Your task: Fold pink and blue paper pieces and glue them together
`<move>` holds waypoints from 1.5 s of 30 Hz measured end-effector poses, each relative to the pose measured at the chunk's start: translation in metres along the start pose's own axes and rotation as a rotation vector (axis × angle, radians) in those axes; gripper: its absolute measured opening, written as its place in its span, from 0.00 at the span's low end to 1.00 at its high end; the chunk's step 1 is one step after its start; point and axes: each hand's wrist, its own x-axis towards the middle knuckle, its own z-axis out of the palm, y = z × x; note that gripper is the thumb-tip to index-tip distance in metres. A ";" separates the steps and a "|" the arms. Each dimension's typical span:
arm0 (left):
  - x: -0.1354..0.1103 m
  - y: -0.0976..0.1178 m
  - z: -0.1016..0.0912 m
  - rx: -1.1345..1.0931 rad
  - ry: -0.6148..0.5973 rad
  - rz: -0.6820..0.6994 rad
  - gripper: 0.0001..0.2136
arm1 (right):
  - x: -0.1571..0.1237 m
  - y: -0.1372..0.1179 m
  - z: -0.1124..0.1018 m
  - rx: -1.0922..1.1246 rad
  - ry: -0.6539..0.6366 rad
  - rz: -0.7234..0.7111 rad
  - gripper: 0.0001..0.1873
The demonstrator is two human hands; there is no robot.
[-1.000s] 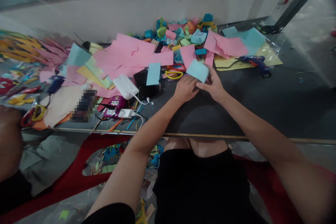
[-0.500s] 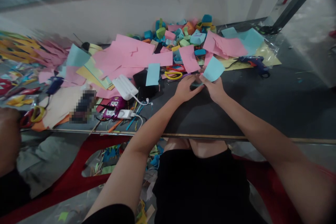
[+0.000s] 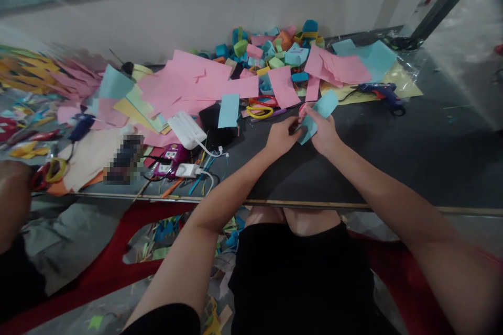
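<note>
A strip of light blue paper point(image 3: 326, 104) slants between my two hands above the table. My right hand point(image 3: 326, 133) is closed on it, thumb and fingers around its middle. Fingers of my left hand point(image 3: 282, 136) are bent and pinch the paper's lower left edge. At the right fingertips is a small pink rounded thing point(image 3: 303, 110), too small to make out. Just beyond my left hand lie yellow-handled scissors point(image 3: 259, 112) and a purple pen-like stick point(image 3: 275, 114). A second light blue strip point(image 3: 228, 111) rests farther left.
Pink sheets point(image 3: 196, 76) and folded paper pieces point(image 3: 271, 49) pile along the back. A glue gun point(image 3: 379, 91) lies at right. On the left are a white power bank point(image 3: 186, 130), a purple power socket point(image 3: 170, 159) and another person's arm point(image 3: 13, 204).
The light blue paper has turned and dropped lower between my hands, now showing as a narrow slanted strip. My left hand has shifted slightly right and down.
</note>
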 end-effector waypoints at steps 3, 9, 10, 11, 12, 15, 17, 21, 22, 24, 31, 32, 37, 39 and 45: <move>-0.004 0.008 -0.003 0.254 -0.064 0.088 0.18 | 0.001 -0.001 0.001 -0.028 0.063 -0.057 0.28; -0.010 0.019 -0.008 0.474 -0.123 0.434 0.22 | 0.003 -0.006 0.000 0.085 0.176 0.089 0.35; -0.010 0.021 -0.008 0.485 -0.119 0.472 0.22 | 0.003 -0.008 0.000 0.112 0.161 0.106 0.37; -0.010 0.023 -0.009 0.483 -0.118 0.498 0.23 | 0.003 -0.011 -0.001 0.129 0.137 0.116 0.37; -0.011 0.025 -0.010 0.467 -0.117 0.508 0.23 | 0.003 -0.013 -0.003 0.137 0.111 0.124 0.38; -0.014 0.031 -0.008 0.359 -0.098 0.403 0.21 | 0.002 -0.017 -0.004 0.134 0.070 0.148 0.36; -0.014 0.033 -0.005 0.258 -0.073 0.235 0.20 | 0.002 -0.018 -0.003 0.132 0.073 0.141 0.34; -0.010 0.028 -0.001 -0.018 -0.082 -0.026 0.17 | 0.004 -0.014 0.001 0.080 0.027 0.046 0.30; -0.008 0.025 -0.001 -0.072 -0.092 -0.034 0.15 | 0.005 -0.013 0.000 0.059 0.010 0.024 0.29; -0.005 0.018 -0.002 -0.092 -0.103 0.003 0.14 | 0.008 -0.011 -0.003 0.030 -0.008 -0.011 0.27; -0.007 0.016 -0.012 0.176 -0.131 0.151 0.28 | 0.020 0.000 -0.019 0.093 -0.025 -0.036 0.20; -0.007 0.017 -0.013 0.134 -0.114 0.128 0.29 | 0.019 0.000 -0.017 0.115 -0.027 -0.029 0.19; 0.001 0.009 -0.008 -0.292 -0.084 -0.067 0.24 | 0.007 -0.005 -0.006 0.046 -0.092 0.000 0.22; 0.005 0.003 -0.005 -0.428 -0.114 -0.098 0.24 | 0.001 -0.009 -0.004 -0.011 -0.157 0.016 0.28; 0.008 0.000 -0.003 -0.744 -0.214 -0.155 0.28 | -0.004 -0.011 -0.003 -0.114 -0.273 0.016 0.35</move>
